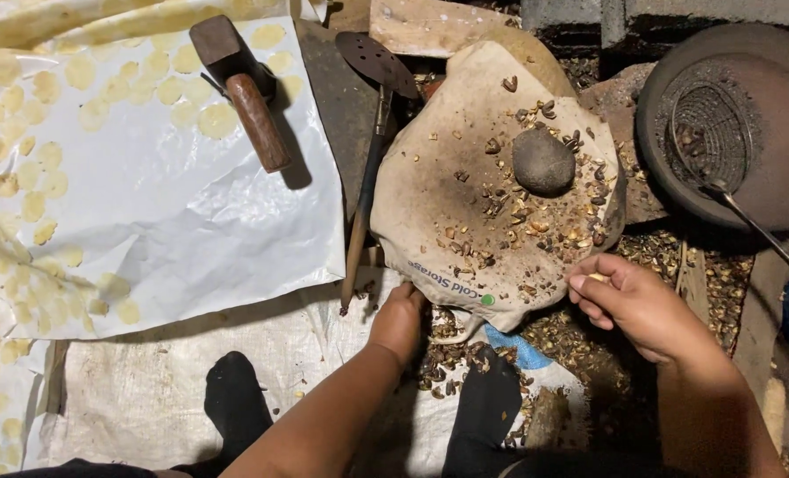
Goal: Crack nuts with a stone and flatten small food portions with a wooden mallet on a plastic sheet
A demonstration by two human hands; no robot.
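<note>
The right hand [638, 305] is near the bottom right edge of a dirty cloth-covered slab [430, 212]. Its fingers [589, 288] are curled in, and the grip pinches a small pale seed [598, 278] at the fingertips. The left hand [399, 323] reaches down just below the bottom edge of the slab, into a pile of brown shells [452, 358] on the floor. Its fingers are hidden, so I cannot tell if that grip is spread or pressed together.

On the slab sits 1 round grey stone [543, 161], near the middle right, with bits of shell all around it. A long metal spatula [369, 150] lies along the left edge of the slab. On the white plastic sheet [191, 221] to the left lie many flat yellow chips [45, 181] and a wooden-handled hammer [239, 88] near the top edge. At the top right corner stands a dark round pan [766, 190] with a wire scoop [708, 133] inside. 2 feet in black socks [487, 407] rest on the floor at the bottom.
</note>
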